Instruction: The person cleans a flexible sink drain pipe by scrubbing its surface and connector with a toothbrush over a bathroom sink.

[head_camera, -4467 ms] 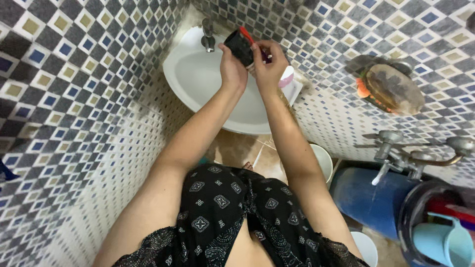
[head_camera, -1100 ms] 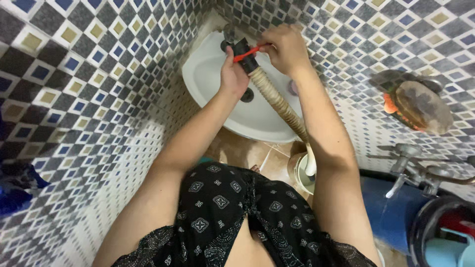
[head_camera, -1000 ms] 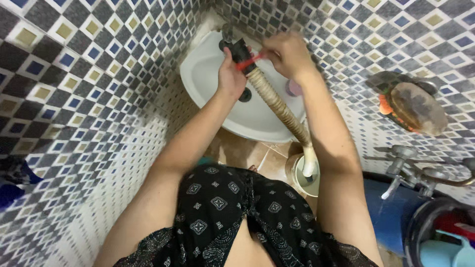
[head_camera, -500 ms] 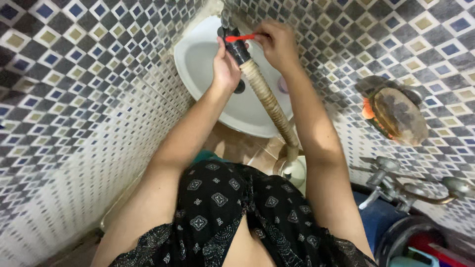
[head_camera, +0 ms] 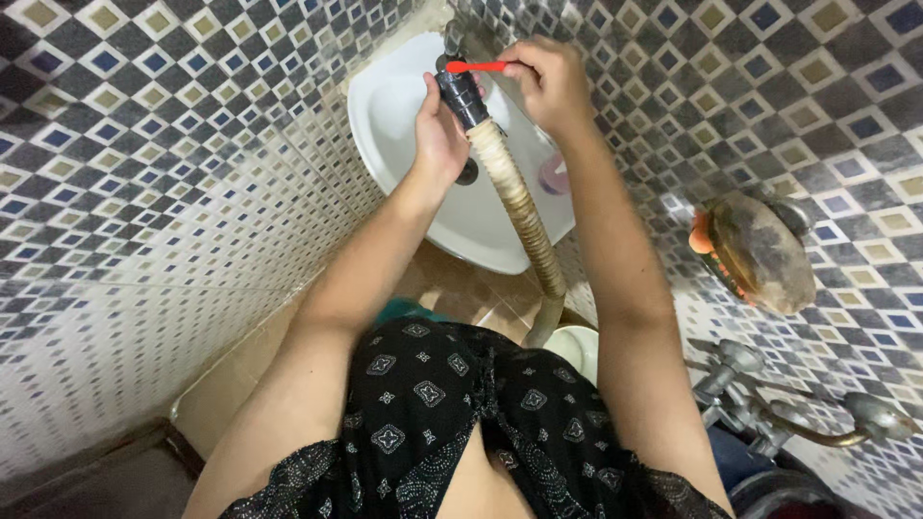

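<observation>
Hose end and red brush held up over the white basin (head_camera: 404, 125).

Against the frame half a second back, we see the view shifted: the basin sits higher and nearer the top edge, and both hands have risen with it. Our left hand (head_camera: 440, 135) is wrapped around the black end of the corrugated hose (head_camera: 519, 207), which trails down from our grip across the basin's rim toward the floor. Our right hand (head_camera: 550, 82) pinches the red toothbrush (head_camera: 476, 66), laid level with its head on the hose's black end. Both forearms stretch forward, elbows low.
</observation>
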